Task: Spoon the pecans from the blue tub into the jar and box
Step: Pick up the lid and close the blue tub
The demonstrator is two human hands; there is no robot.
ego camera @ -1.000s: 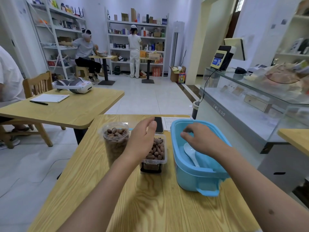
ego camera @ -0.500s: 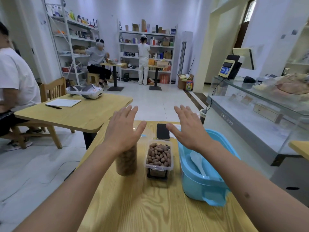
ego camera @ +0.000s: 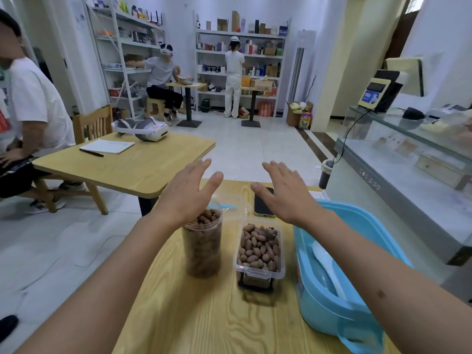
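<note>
A clear round jar (ego camera: 203, 245) full of pecans stands on the wooden table (ego camera: 204, 320). To its right sits a clear rectangular box (ego camera: 259, 249), also filled with pecans. A blue tub (ego camera: 329, 302) is at the right edge with a white spoon (ego camera: 325, 264) lying inside; I see no pecans in it. My left hand (ego camera: 189, 192) hovers flat above the jar, fingers spread, holding nothing. My right hand (ego camera: 283, 192) hovers above the far end of the box and tub, also flat and empty.
A black phone (ego camera: 261, 205) lies beyond the box. Another wooden table (ego camera: 143, 164) with a headset, notepad and pen stands to the left, with a seated person. A glass counter (ego camera: 408, 154) runs along the right. Two people are at the back shelves.
Both hands rose from the box and tub and spread flat in the air. The view tilted up and the hands have held nearly still since half a second ago.
</note>
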